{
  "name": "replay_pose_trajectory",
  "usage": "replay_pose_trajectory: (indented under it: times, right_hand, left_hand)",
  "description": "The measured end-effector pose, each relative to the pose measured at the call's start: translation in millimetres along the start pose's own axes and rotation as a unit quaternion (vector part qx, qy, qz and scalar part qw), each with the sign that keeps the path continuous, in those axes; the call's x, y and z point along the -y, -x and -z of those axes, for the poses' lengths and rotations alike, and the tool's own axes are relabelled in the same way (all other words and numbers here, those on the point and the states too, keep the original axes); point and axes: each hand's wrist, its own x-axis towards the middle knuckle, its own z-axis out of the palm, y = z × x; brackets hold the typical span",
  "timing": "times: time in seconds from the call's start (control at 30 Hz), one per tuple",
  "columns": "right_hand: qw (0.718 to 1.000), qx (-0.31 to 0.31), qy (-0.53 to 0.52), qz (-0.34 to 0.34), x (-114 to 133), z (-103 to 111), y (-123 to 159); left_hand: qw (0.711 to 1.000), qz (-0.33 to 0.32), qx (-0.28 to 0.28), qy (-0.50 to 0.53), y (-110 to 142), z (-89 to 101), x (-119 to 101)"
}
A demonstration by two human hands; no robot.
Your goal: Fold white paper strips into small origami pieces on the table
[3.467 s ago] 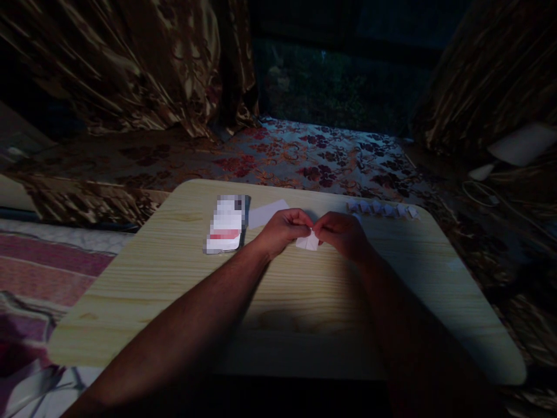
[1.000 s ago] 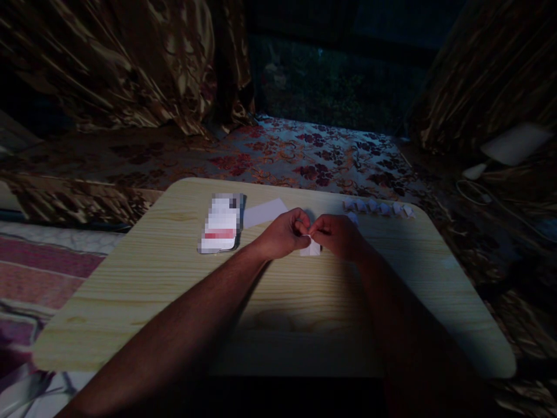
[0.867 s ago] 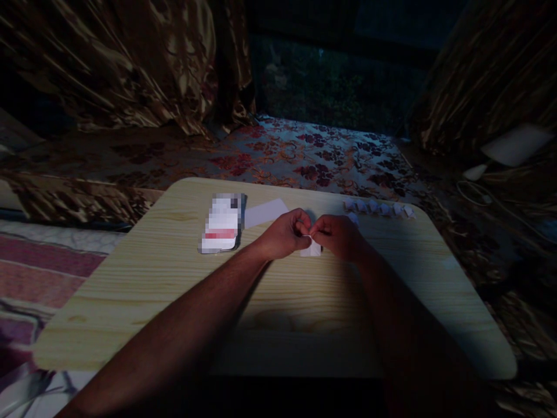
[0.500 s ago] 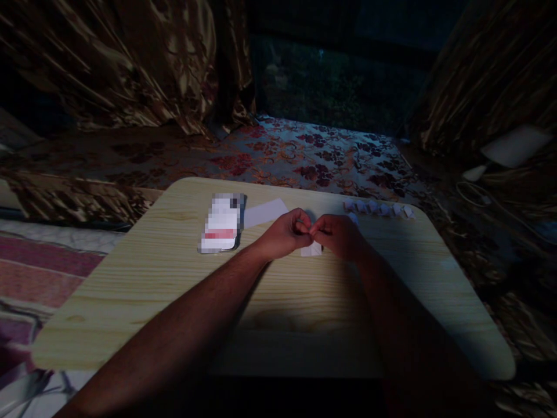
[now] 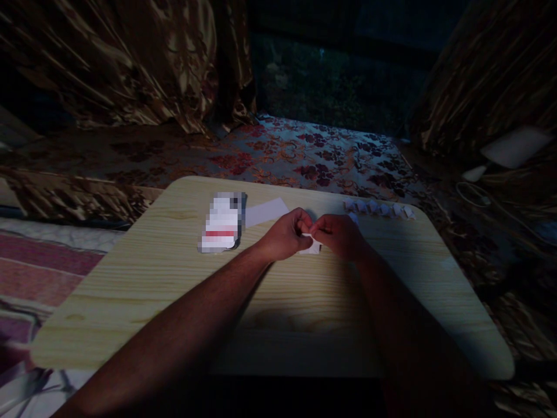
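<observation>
Near the middle of the wooden table [image 5: 174,302], a small white piece of paper [image 5: 310,247] with creases lies under my fingertips. My left hand [image 5: 287,233] is closed, thumb and fingers pinching at the paper's far edge. From the other side my right hand [image 5: 338,235] pinches too, its fingertips meeting those of the left. The fingers hide the upper part of the paper. Behind my left hand lies a flat white paper strip [image 5: 266,212]. One small folded paper piece [image 5: 353,218] shows just beyond my right hand.
A row of several small folded paper pieces [image 5: 378,208] lines the table's far right edge. A phone [image 5: 221,223], blurred by pixels, lies at the left. Beyond the table are a patterned cloth [image 5: 317,151], curtains [image 5: 165,64] and a white lamp [image 5: 516,148] at the right.
My left thumb has shifted slightly, and a little more of the paper shows between my hands. Both hands otherwise keep their place; the paper has moved very slightly left.
</observation>
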Motion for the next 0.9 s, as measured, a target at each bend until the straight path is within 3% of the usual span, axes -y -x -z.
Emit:
replay_pose_trajectory:
  times: [0.5, 0.9]
  right_hand:
    - [0.994, -0.014, -0.109, -0.026, -5.2, -2.4, -2.3]
    - [0.991, -0.023, -0.126, -0.024, -6.0, -3.7, -3.0]
  left_hand:
    - [1.000, 0.008, -0.028, 0.002, -0.4, 0.0, -2.4]
    - [0.999, 0.000, -0.048, 0.021, -1.4, 0.9, 1.5]
